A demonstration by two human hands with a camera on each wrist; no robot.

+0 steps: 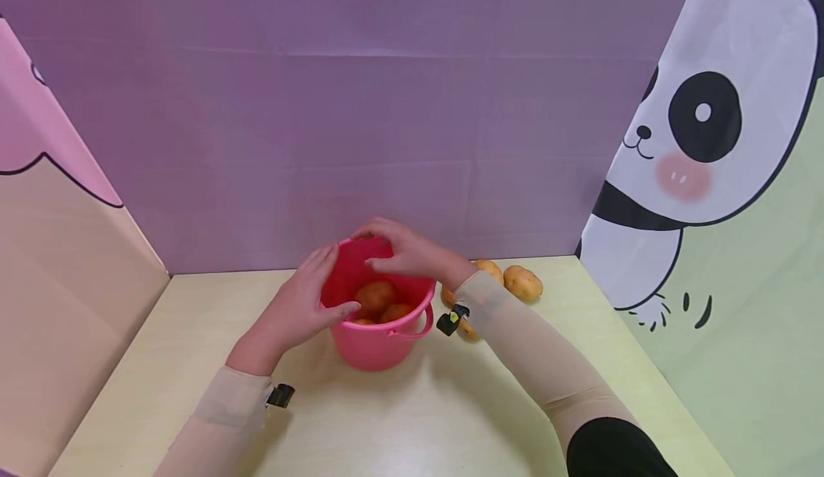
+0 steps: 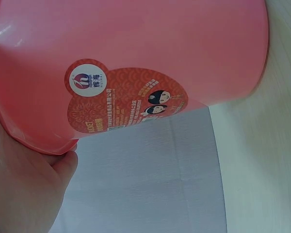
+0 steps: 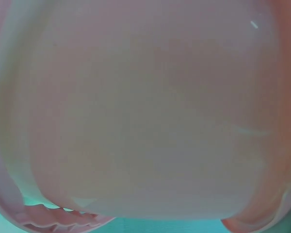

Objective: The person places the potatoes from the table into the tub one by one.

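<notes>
A pink bucket point(image 1: 376, 348) stands on the table, its opening tipped a little toward me. Several potatoes point(image 1: 375, 297) lie inside it. My left hand point(image 1: 296, 312) holds the bucket's left rim, the thumb over the opening and the other fingers along the outside. In the left wrist view, fingertips point(image 2: 66, 165) curl against the rim beside a red printed label point(image 2: 128, 99). Across the right side reaches my right hand point(image 1: 412, 252), holding the far rim with its thumb inside. The right wrist view is filled by the bucket wall point(image 3: 145, 121); no fingers show there.
Several loose potatoes point(image 1: 523, 284) lie on the table right of the bucket, partly hidden by my right forearm. The bucket's handle point(image 1: 421, 325) hangs at its front right. A purple backdrop point(image 1: 386, 119) rises behind the table point(image 1: 360, 427), with printed panels at both sides.
</notes>
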